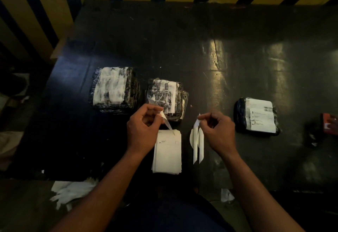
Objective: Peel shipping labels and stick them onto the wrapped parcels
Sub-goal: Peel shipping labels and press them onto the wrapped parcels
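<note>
A stack of white shipping labels [167, 154] lies on the dark table near its front edge. My left hand [141, 131] pinches a thin white strip [167, 122] above the stack's top corner. My right hand [217, 130] pinches a curled white sheet [196, 140] that hangs down edge-on; whether it is a label or backing I cannot tell. Two film-wrapped parcels lie beyond my left hand, one [114, 89] at the left and one [166, 98] in the middle. To the right lies a third wrapped parcel [256, 116] with a printed label on top.
A small dark object [311, 136] and a red box [330, 126] sit at the table's right edge. Crumpled white paper scraps [71, 192] lie on the floor below the front edge. A yellow and black striped wall [45, 12] stands behind the table [182, 39].
</note>
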Motion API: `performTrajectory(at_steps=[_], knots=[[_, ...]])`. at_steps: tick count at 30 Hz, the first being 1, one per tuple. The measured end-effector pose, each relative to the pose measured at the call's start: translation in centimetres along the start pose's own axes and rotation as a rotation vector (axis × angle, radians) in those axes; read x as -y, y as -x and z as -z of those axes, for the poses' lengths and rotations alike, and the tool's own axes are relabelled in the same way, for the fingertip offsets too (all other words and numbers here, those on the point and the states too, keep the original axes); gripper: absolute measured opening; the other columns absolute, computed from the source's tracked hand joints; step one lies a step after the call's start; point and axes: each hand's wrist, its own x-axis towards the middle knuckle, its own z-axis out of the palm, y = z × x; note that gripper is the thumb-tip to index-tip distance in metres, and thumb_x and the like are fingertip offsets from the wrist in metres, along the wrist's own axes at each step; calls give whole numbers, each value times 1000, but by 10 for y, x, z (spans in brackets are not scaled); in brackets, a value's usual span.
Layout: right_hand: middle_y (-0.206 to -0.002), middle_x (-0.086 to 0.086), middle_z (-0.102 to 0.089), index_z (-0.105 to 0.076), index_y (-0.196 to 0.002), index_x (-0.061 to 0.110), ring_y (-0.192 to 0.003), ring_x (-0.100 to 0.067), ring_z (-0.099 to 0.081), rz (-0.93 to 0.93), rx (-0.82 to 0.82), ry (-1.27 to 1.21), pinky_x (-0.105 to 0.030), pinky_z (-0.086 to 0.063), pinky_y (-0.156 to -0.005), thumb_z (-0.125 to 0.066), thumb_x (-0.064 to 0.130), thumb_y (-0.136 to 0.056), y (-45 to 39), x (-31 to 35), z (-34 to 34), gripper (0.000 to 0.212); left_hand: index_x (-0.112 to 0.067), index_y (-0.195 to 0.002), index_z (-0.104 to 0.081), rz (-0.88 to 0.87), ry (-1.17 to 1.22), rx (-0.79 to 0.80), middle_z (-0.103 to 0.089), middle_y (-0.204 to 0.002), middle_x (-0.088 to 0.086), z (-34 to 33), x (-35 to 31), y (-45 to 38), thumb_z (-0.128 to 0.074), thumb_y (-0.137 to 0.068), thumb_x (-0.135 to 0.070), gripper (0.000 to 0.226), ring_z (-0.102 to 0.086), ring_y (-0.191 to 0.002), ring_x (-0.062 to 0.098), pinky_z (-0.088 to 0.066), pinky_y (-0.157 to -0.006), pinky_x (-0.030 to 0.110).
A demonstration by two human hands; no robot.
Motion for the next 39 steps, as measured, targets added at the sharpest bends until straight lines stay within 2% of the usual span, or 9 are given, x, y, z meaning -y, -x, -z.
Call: performTrajectory(at_steps=[5,9,16,23,25,30,34,37,39], knots=[[-79,6,-71,-79,-87,21,-68,-6,-62,-102,62,167,-22,-50,-65,-74,9,-85,5,-48,-1,13,-14,-101,-71,96,44,42,-76,-93,3,-4,8,3,-64,-96,1,17,-76,-78,14,-62,-75,30],[-83,9,-73,-79,-96,20,-70,5,-61,-137,147,294,-6,-47,-63,-73,10,-88,13,-75,-1,15,-8,-102,-72,155,66,50,-76,-97,5,-11,12,7,-64,-96,4,16,-74,-74,10,-59,-69,23],[-83,12,-66,-70,-95,27,-75,0,-62,-214,143,287,-15,-47,-65,-79,14,-85,16,-87,3,19,-11,-102,-72,259,127,80,-76,-92,3,-22,11,10,-64,-97,0,15,-75,-75,12,-60,-70,26],[-92,11,-66,-70,-108,24,-79,-1,-62,3,144,234,-17,-53,-68,-77,11,-83,20,-79,5,29,-11,-103,-73,358,283,85,-76,-96,12,-27,2,6,-62,-98,-1,16,-75,-80,16,-58,-73,26],[-101,12,-64,-65,-117,24,-86,-1,-61,102,157,201,-21,-56,-73,-80,15,-81,25,-70,2,40,-10,-104,-72,384,335,84,-75,-94,12,-27,-2,5,-61,-98,-1,16,-74,-78,14,-57,-72,25],[-121,11,-57,-56,-129,26,-103,-3,-57,212,112,118,-17,-50,-85,-83,30,-77,31,-42,-13,58,-14,-99,-71,445,469,86,-74,-90,6,-27,-11,3,-59,-99,-2,17,-72,-74,9,-57,-67,20],[-113,8,-64,-54,-129,24,-103,-8,-62,233,36,13,-28,-54,-87,-83,23,-76,31,-24,-24,60,-15,-100,-71,484,542,81,-75,-82,1,-26,-13,3,-59,-99,-2,18,-71,-72,8,-57,-64,18],[-98,10,-68,-54,-124,26,-93,-10,-68,245,-12,-72,-37,-57,-85,-78,12,-81,28,-12,-24,51,-14,-107,-69,473,549,65,-75,-85,1,-24,-14,1,-58,-100,-5,15,-71,-71,9,-56,-63,18],[-101,10,-67,-54,-121,26,-92,-11,-69,219,-11,-114,-37,-60,-80,-77,6,-82,24,-5,-20,50,-13,-113,-67,452,540,32,-74,-89,1,-21,-13,0,-58,-102,-13,14,-70,-74,9,-55,-65,20]])
